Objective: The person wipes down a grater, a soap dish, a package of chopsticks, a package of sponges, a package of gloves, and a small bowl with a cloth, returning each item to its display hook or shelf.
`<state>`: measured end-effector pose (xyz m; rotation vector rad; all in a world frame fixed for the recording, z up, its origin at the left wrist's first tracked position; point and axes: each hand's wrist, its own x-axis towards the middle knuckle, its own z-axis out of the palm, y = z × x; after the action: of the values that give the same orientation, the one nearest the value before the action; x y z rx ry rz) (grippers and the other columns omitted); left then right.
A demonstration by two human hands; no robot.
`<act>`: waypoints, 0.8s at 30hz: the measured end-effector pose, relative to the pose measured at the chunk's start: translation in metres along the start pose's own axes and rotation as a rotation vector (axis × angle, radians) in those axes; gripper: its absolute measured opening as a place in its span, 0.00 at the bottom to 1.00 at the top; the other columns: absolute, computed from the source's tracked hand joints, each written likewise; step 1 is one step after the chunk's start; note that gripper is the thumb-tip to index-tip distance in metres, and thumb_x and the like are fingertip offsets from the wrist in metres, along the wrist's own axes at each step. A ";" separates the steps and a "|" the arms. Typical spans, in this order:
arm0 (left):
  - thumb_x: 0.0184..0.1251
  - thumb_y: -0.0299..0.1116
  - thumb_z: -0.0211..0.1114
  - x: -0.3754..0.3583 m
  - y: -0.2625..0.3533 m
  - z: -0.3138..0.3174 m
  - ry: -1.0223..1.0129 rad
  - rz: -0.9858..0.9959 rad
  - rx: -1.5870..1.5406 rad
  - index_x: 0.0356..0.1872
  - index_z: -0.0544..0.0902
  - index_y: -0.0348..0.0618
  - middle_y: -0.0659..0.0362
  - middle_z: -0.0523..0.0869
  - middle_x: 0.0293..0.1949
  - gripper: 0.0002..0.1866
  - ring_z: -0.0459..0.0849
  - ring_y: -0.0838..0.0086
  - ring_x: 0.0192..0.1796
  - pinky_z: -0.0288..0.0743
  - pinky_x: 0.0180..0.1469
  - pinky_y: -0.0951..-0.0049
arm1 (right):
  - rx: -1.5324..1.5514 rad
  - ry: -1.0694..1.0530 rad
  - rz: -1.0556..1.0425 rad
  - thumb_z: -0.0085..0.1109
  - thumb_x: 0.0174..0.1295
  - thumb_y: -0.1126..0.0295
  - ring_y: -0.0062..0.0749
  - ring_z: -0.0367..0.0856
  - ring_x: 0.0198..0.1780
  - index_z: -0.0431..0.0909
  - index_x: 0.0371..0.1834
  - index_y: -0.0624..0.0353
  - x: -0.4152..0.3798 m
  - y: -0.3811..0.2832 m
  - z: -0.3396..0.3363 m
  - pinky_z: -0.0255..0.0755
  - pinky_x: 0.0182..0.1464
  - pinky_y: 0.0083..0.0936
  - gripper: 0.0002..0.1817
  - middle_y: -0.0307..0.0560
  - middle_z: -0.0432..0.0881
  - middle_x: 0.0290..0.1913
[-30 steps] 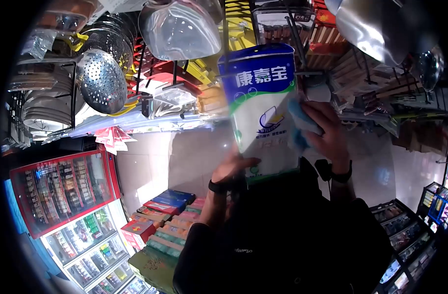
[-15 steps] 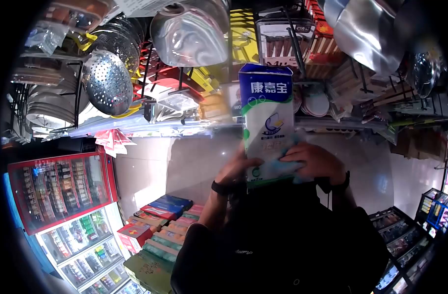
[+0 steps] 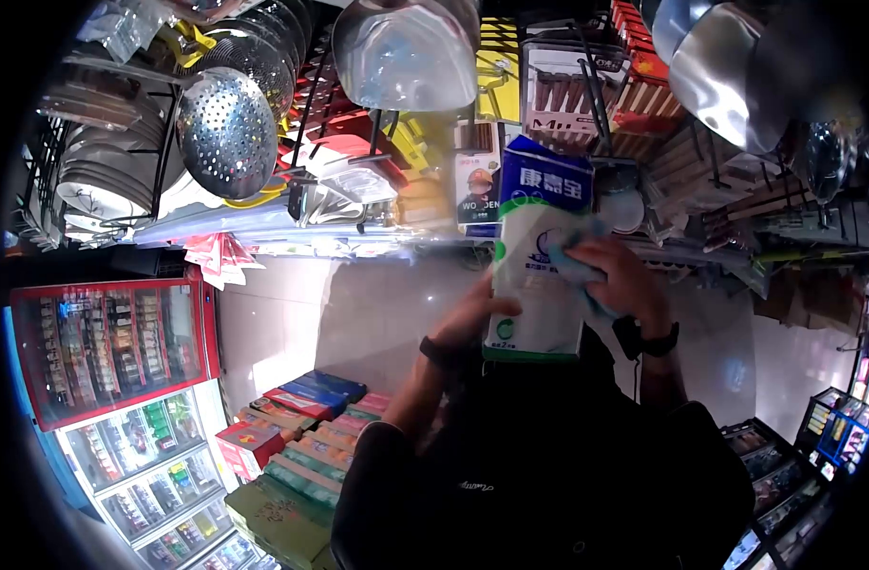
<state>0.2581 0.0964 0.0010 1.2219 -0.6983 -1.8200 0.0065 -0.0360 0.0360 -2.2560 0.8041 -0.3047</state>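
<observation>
A tall package [image 3: 539, 294] in blue, white and green, with large white Chinese characters on top, stands upright in front of my chest. My left hand [image 3: 474, 309] grips its lower left side, the thumb lying across the front. A light blue cloth [image 3: 582, 264] is bunched in my right hand [image 3: 624, 274], which presses it against the package's right front. Part of the cloth is hidden by my fingers. Behind the package hang retail packs, one a white-and-black card [image 3: 479, 176].
Perforated ladles [image 3: 227, 133], steel utensils [image 3: 406, 57] and packed chopsticks [image 3: 572, 95] hang on hooks ahead. At left stands a red-framed drinks fridge [image 3: 121, 351]. Stacked boxes [image 3: 292, 475] are low left, a dark display rack [image 3: 772, 465] low right.
The package has shifted slightly right in view and tilted a little. My right hand with the cloth has moved up along its front. The shelf goods have shifted right with the camera.
</observation>
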 end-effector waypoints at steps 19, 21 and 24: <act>0.56 0.28 0.59 -0.003 -0.018 -0.022 0.116 0.109 -0.038 0.75 0.58 0.37 0.49 0.78 0.61 0.41 0.79 0.61 0.60 0.75 0.60 0.67 | -0.076 0.006 -0.225 0.64 0.44 0.73 0.45 0.80 0.51 0.83 0.53 0.55 0.020 -0.031 0.029 0.74 0.55 0.37 0.26 0.45 0.83 0.48; 0.57 0.28 0.60 -0.001 -0.021 -0.028 0.149 0.149 -0.077 0.75 0.57 0.37 0.49 0.78 0.61 0.41 0.79 0.63 0.59 0.75 0.58 0.68 | -0.136 -0.009 -0.282 0.62 0.44 0.74 0.43 0.80 0.51 0.84 0.51 0.54 0.022 -0.027 0.050 0.74 0.53 0.37 0.25 0.43 0.83 0.48; 0.57 0.29 0.60 0.008 -0.048 -0.049 0.122 0.261 -0.147 0.76 0.56 0.37 0.50 0.78 0.60 0.42 0.80 0.65 0.56 0.76 0.56 0.69 | -0.054 -0.084 -0.305 0.60 0.44 0.75 0.42 0.79 0.53 0.84 0.50 0.53 0.017 -0.025 0.069 0.74 0.54 0.38 0.24 0.42 0.83 0.49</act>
<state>0.2863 0.1138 -0.0599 1.0809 -0.6130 -1.5407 0.0607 0.0046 0.0036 -2.4250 0.4269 -0.3293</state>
